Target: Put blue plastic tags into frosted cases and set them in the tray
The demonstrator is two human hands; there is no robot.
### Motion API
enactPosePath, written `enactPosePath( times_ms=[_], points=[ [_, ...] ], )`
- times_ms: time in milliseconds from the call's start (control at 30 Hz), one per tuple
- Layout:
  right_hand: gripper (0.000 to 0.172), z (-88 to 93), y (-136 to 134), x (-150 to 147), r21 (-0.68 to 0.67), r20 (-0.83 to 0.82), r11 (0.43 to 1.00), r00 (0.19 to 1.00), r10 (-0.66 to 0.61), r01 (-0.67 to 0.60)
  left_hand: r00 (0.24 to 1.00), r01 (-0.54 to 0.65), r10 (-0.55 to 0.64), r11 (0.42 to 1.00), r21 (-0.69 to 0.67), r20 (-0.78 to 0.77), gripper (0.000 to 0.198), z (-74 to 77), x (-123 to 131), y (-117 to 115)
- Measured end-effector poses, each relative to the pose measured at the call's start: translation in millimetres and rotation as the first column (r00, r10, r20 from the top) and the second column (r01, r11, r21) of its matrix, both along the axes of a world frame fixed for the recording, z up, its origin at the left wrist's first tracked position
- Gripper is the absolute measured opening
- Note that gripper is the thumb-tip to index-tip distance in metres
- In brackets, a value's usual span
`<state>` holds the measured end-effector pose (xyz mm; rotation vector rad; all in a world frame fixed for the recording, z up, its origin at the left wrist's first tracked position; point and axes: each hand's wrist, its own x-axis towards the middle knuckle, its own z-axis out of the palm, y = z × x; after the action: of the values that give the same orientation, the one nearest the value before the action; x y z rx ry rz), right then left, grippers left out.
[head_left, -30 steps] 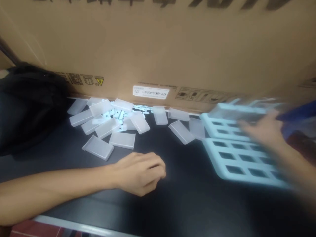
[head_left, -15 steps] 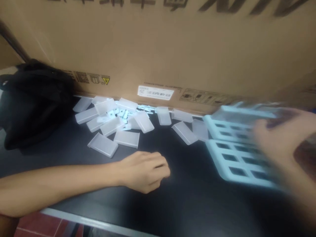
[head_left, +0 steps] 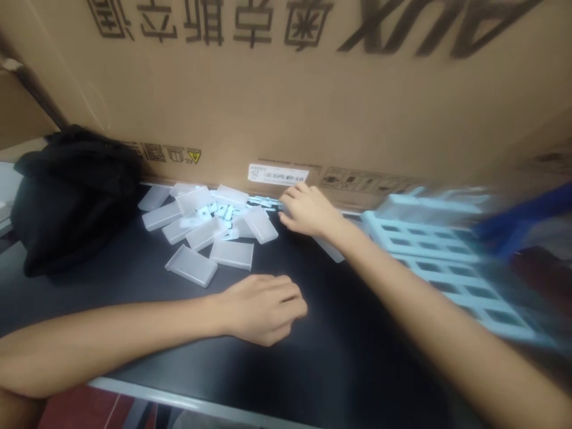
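Observation:
Resting on the black tabletop [head_left: 313, 357], my left hand [head_left: 266, 310] has its fingers curled in. Whatever is inside it, if anything, is hidden. My right hand [head_left: 308, 208] reaches to the back of the table with bent fingers, covering the spot where a translucent case stood; its grip is hidden. Left of it lie light-blue flat plastic pieces [head_left: 226, 211] among several translucent cases, one of them a tilted case [head_left: 260, 225]. Another case [head_left: 330, 249] shows partly beneath my right forearm. Nearest my left hand is a flat case [head_left: 232, 254].
Light-blue racks [head_left: 426, 268] with square openings stand at the right, partly behind my right forearm. A large cardboard box [head_left: 268, 101] walls off the back. A black cloth bag [head_left: 80, 196] sits at the left. The table's metal edge [head_left: 192, 404] runs along the front.
My right hand has moved left from the light-blue racks to the cases at the back. My left hand stays in place. The view has tilted up slightly.

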<state>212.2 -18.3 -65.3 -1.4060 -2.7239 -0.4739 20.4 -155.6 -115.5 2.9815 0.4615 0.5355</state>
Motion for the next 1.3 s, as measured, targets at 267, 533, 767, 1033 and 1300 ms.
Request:
enactPosePath(
  times_ms=[267,533,767,1033,1300],
  points=[
    [0.047,-6.2,9,-6,-0.148,0.095,0.927,0.938,-0.332,0.343,1.0,0.005,-0.005,1.0,0.021,-0.001,0.006,-3.0,0,-1],
    [0.03,3.4,4,-8,-0.224,0.117,0.946,0.97,-0.211,0.233,1.0,0.007,-0.008,0.999,0.035,0.015,0.006,-3.9,0,-1],
    [0.032,11.2,-2,-12,-0.221,0.083,0.947,0.972,-0.219,0.232,1.0,0.008,-0.008,1.0,0.027,0.023,0.007,-4.4,0,0],
    [0.031,12.8,-1,-2,0.094,-0.19,0.974,0.964,-0.188,0.208,1.0,0.021,-0.021,0.999,0.032,0.004,0.006,-3.1,0,0],
    [0.017,19.5,-59,30,-0.168,-0.388,0.976,0.919,0.066,-0.141,0.997,-0.022,0.014,0.995,0.096,0.077,0.008,0.0,-1,-1]
  ],
)
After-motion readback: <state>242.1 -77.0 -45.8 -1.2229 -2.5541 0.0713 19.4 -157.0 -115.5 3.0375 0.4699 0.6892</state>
